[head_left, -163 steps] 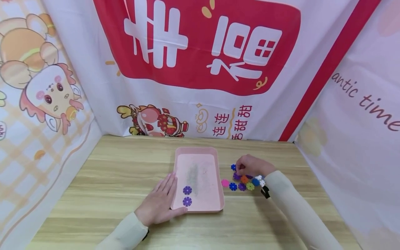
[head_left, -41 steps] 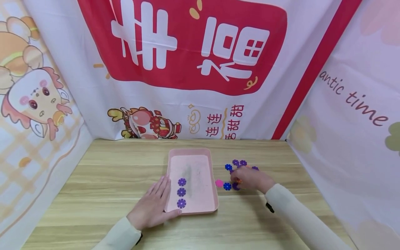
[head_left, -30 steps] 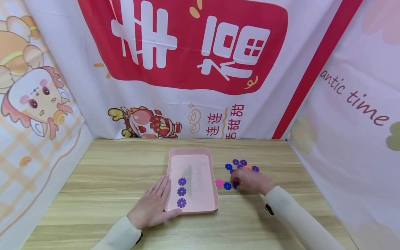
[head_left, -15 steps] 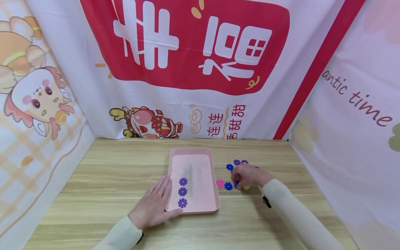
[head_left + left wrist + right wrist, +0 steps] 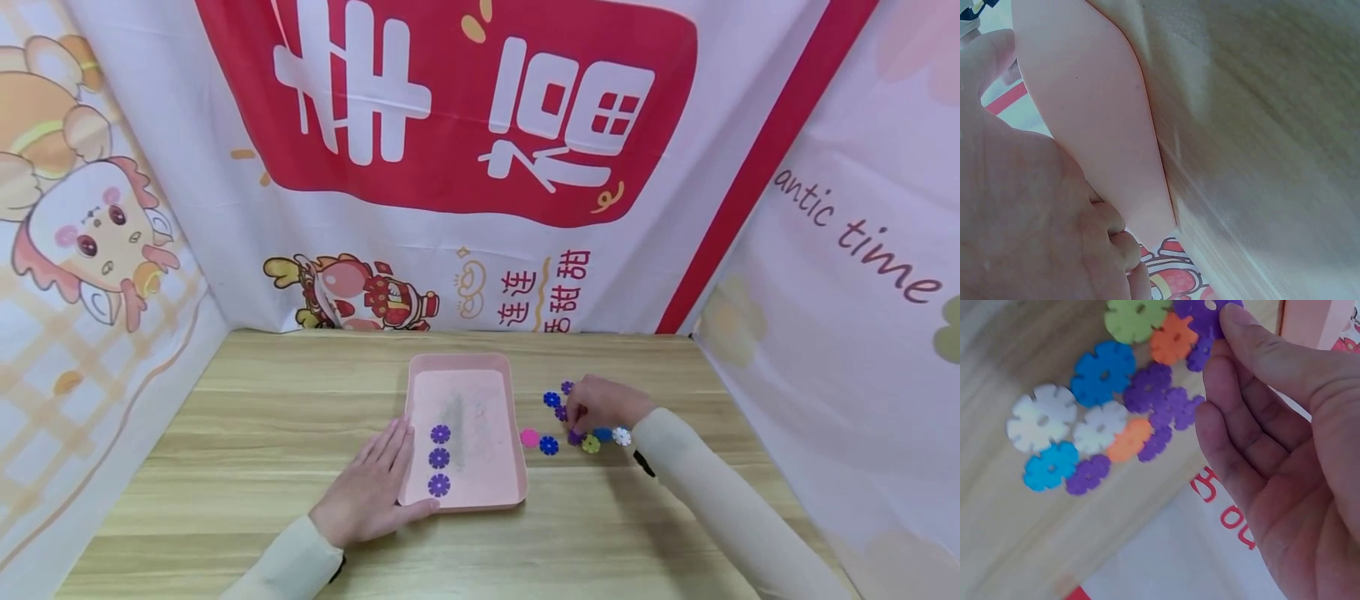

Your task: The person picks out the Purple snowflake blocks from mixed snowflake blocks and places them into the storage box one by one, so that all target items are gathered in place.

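In the head view, my left hand (image 5: 367, 492) lies with straight fingers along the left rim of a pink tray (image 5: 480, 400), thumb at the near edge. Three purple snowflake discs (image 5: 439, 457) stand in a column inside the tray. To the tray's right, my right hand (image 5: 611, 402) is over a loose group of discs. In the right wrist view, its thumb and a forefinger mostly out of sight pinch a purple snowflake disc (image 5: 1200, 317). Beneath lie a green disc (image 5: 1138, 315), a blue disc (image 5: 1104, 372), white discs (image 5: 1041, 419) and more purple ones.
A pink disc (image 5: 530, 437) and a blue disc (image 5: 549, 446) lie close to the tray's right wall. Another blue disc (image 5: 552, 400) sits farther back. Printed cloth (image 5: 465, 208) walls the wooden table (image 5: 300, 392) at the back and both sides.
Since the oldest frame, a third purple disc has come into the tray. In the last second my right hand has shifted slightly, uncovering green, blue and white discs. My left hand stays put.
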A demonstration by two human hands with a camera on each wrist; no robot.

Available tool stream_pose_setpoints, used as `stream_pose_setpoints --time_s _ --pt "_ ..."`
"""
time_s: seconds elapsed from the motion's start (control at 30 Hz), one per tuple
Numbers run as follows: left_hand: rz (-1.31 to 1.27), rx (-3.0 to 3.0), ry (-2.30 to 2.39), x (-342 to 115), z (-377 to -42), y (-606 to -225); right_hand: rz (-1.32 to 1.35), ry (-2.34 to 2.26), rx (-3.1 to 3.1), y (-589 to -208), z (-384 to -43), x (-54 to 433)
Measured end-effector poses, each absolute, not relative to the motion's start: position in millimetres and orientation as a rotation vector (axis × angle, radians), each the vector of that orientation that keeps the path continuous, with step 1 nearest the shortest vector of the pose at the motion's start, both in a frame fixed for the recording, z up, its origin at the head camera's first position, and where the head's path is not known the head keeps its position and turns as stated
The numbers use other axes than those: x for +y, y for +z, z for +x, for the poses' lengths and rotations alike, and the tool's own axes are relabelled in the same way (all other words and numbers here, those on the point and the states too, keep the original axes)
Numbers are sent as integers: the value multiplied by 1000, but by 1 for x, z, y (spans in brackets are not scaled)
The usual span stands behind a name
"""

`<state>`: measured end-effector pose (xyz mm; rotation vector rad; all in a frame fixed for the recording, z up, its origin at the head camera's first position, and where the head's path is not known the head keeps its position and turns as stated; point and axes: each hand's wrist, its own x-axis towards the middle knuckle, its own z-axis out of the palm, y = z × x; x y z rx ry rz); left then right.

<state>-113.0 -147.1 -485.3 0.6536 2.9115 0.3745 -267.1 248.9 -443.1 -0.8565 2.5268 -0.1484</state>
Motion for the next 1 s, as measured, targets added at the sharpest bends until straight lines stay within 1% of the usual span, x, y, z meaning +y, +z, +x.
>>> stream_pose_setpoints --time_s 0.23,0.5,0.77,1.0 --pt "641 2901 370 -147 -113 -484 -858 -108 2540 -419 -270 240" --pt "656 2902 373 -149 -112 -483 -855 -100 2523 -394 -277 211" --pt "646 2905 364 -149 -110 -481 -997 -115 2555 -378 -288 162" --pt "651 2920 330 -146 -110 -482 -985 -107 2560 -383 -290 111"
